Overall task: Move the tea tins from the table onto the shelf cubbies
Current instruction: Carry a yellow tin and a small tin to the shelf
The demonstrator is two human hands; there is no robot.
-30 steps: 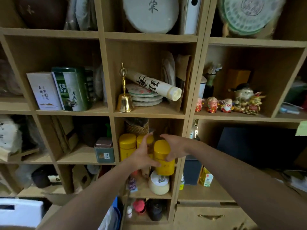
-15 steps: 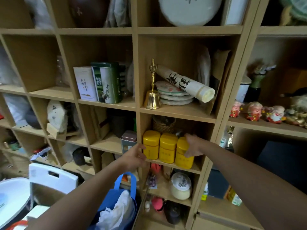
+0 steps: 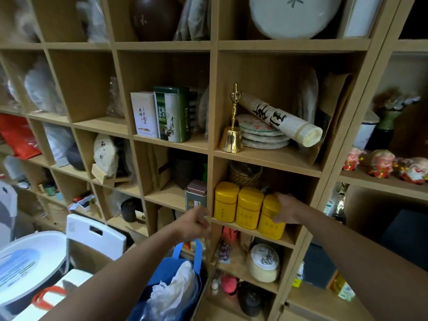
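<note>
So far I count three tins point(image 3: 249, 208) lined up in the cubby point(image 3: 287, 240) at five o'clock, my right hand point(image 3: 286, 208) gripping the end tin point(image 3: 271, 216), left hand point(image 3: 193, 224) loosely curled and empty; table unseen.

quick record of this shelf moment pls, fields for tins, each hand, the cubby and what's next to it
tins: three yellow tea tins in a row at the cubby's front edge
right hand: right hand grips the rightmost tin
left hand: left hand loosely curled, holds nothing, at the shelf divider left of the tins
cubby: same cubby holds a woven basket behind the tins
cubby above: brass bell, stacked tea cakes, rolled scroll
cubby to the left: small grey tin
</note>
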